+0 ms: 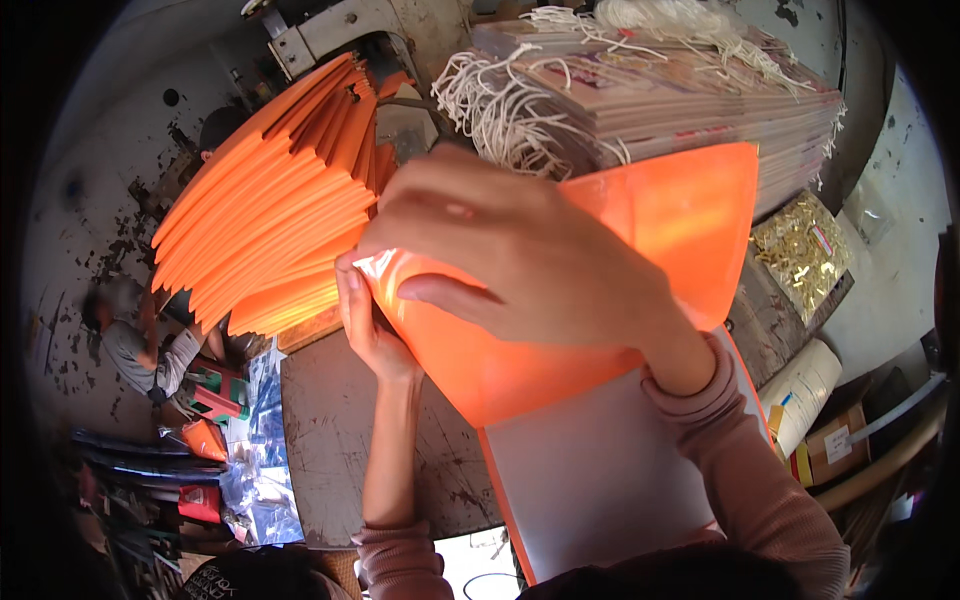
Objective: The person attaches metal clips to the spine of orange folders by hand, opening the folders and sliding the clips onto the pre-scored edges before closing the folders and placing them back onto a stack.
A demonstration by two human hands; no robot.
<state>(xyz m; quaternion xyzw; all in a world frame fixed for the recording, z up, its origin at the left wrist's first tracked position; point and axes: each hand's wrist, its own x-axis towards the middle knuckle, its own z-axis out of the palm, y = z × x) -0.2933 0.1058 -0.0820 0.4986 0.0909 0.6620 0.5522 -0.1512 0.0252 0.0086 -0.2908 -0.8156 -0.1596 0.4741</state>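
An orange plastic folder (690, 230) with a pale grey-white inside panel (605, 470) lies spread before me, slanting across the table. My left hand (375, 330) closes on its left corner, with fingertips along the edge and the palm partly under it. Over the same corner is my right hand (510, 250), slightly blurred. Its thumb stretches left across the orange sheet, apart from the bent fingers, whose tips are hard to make out. Just beyond my hands, a fanned stack of orange folders (270, 200) stands on the left.
A metal machine arm (340, 30) rises behind the stack. Bundled clear packets (680, 110) with white cords (500, 115) fill the back right. A bag of gold-coloured metal pieces (803, 255) lies at the right. Farther left, a person (140, 345) sits near blue-silver plastic sheeting (265, 440).
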